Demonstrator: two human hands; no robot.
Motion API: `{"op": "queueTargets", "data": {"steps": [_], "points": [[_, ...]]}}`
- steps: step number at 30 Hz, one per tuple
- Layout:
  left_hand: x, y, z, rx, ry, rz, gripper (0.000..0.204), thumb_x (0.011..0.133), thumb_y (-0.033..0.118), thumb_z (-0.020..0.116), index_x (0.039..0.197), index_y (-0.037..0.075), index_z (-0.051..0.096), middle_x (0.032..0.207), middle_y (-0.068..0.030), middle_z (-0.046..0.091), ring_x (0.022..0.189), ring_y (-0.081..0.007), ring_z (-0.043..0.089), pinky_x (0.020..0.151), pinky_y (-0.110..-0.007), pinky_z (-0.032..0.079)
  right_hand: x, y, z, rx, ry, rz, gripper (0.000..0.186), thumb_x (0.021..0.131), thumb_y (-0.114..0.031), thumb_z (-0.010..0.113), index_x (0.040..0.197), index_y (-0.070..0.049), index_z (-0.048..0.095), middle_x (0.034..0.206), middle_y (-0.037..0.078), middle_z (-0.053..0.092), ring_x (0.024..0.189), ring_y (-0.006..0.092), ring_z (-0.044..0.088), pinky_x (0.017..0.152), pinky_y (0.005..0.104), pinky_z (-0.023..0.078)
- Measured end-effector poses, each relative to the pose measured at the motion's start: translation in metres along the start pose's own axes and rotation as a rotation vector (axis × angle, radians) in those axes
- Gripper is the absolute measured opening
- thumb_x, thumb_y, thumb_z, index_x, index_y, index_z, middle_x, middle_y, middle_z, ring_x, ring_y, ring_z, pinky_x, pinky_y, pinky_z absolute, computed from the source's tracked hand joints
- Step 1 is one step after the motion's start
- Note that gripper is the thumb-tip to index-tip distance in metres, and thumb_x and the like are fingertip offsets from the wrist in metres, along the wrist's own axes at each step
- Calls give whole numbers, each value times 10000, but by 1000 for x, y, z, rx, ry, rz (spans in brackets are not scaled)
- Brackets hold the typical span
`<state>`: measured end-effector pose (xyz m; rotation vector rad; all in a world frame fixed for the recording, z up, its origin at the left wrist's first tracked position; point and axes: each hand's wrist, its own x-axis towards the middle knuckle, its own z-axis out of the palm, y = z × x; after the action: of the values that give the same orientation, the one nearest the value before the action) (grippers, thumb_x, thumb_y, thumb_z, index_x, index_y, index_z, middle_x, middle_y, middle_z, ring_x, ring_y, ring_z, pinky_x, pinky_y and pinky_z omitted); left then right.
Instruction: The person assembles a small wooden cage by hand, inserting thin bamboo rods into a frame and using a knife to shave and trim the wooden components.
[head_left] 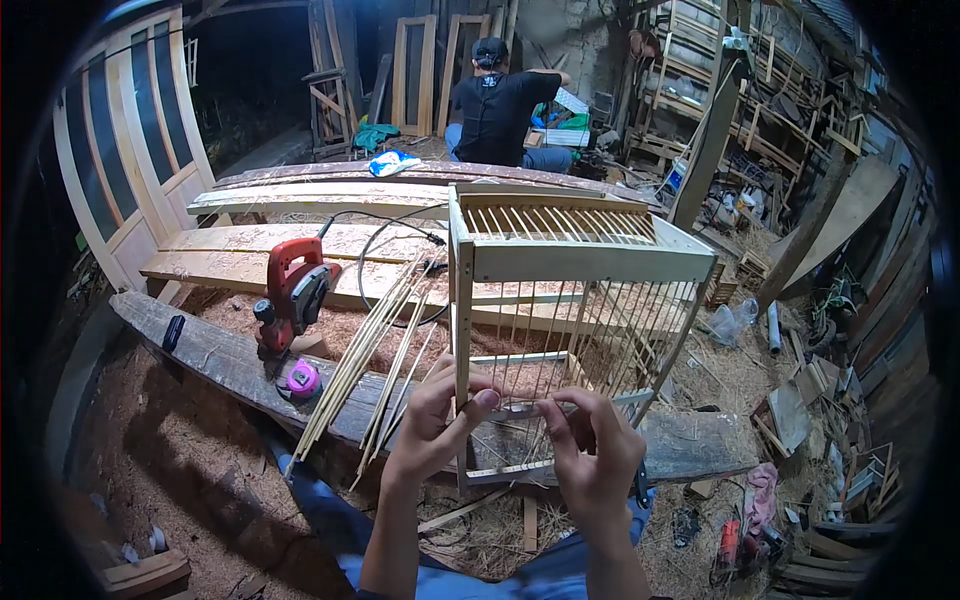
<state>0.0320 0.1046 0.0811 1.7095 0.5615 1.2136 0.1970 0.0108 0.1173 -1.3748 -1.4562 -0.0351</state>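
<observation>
A pale wooden cage frame (590,262) with thin upright bars stands on the worn plank in front of me. My left hand (437,418) is closed at its near left post, thumb and index finger pinched together around the post's inner side. Just right of it, my right hand (597,450) is closed in a pinch before the bars, fingertips close to the left ones. Whatever the fingertips hold is too thin to make out. Left of the cage, a bundle of thin bamboo sticks (362,352) lies across the plank.
A red electric planer (293,290) and a pink tape measure (301,378) rest on the plank (690,445). Long boards (240,250) lie beyond, among wood shavings. A person in black (492,115) sits farther back with their back turned. Scrap wood lines the right side.
</observation>
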Motion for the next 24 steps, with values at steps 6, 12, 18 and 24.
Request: {"op": "queueTargets", "data": {"steps": [6, 12, 18, 24], "points": [[-1, 1, 3, -80, 79, -47, 125, 925, 110, 680, 943, -12, 702, 890, -72, 666, 870, -171, 569, 755, -308, 463, -14, 3, 2, 14, 33, 27, 175, 859, -58, 750, 988, -49, 633, 784, 77, 671, 595, 178, 647, 531, 312, 482], [4, 4, 6, -20, 103, -3, 132, 916, 114, 690, 931, -17, 706, 888, -75, 664, 861, -151, 586, 742, -293, 468, -43, 10, 13, 5, 89, 41, 132, 859, -52, 755, 922, -30, 641, 741, 84, 660, 557, 173, 631, 494, 302, 462], [4, -1, 7, 11, 109, 104, 143, 914, 129, 700, 933, -12, 713, 878, -67, 656, 873, -159, 598, 736, -301, 483, -53, 5, 22, 38, 125, 101, 159, 829, -58, 790, 856, -45, 634, 705, 70, 660, 513, 153, 611, 476, 282, 464], [3, -2, 6, 61, 147, 86, 141, 915, 130, 701, 939, -10, 705, 894, -72, 654, 881, -176, 599, 725, -316, 488, -52, 2, 24, -1, 129, 111, 178, 830, -74, 790, 830, -35, 616, 676, 72, 656, 522, 156, 627, 482, 285, 474]]}}
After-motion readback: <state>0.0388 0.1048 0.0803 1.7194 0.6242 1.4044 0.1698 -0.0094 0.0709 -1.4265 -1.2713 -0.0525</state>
